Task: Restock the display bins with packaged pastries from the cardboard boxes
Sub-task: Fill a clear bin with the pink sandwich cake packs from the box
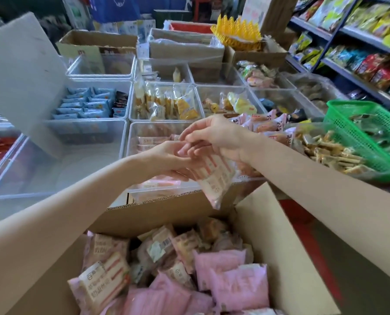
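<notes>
Pastry packet, at your left hand's three o'clock, looks light, crinkly, crushable: both your left and right hand pinch its top edge.

The packet your fingers pinch is pale pink with red stripes on a cream panel. Below your fingers, the brown cardboard box holds plain pink packets and cream, red-striped ones. Right of your fingers sits a green mesh basket; beyond them, note yellow-and-clear packets and light blue packets.
</notes>
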`<action>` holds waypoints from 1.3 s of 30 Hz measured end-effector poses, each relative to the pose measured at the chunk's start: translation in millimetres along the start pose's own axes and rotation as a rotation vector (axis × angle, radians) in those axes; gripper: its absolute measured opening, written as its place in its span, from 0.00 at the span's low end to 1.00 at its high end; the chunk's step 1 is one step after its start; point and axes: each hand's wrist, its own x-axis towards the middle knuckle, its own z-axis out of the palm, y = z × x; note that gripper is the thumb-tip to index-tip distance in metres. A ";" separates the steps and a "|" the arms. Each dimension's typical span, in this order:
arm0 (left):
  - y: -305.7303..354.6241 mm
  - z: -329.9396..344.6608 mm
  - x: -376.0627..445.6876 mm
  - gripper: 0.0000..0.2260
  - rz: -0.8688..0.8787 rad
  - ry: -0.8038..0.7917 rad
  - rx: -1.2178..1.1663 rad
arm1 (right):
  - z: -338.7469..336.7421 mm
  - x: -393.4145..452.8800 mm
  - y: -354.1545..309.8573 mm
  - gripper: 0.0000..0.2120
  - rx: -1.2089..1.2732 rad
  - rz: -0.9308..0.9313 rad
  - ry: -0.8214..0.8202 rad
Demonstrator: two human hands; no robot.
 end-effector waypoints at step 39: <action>-75.3 -91.8 105.3 0.06 -0.217 0.301 -0.079 | -71.9 187.0 47.2 0.18 -0.717 -0.267 0.271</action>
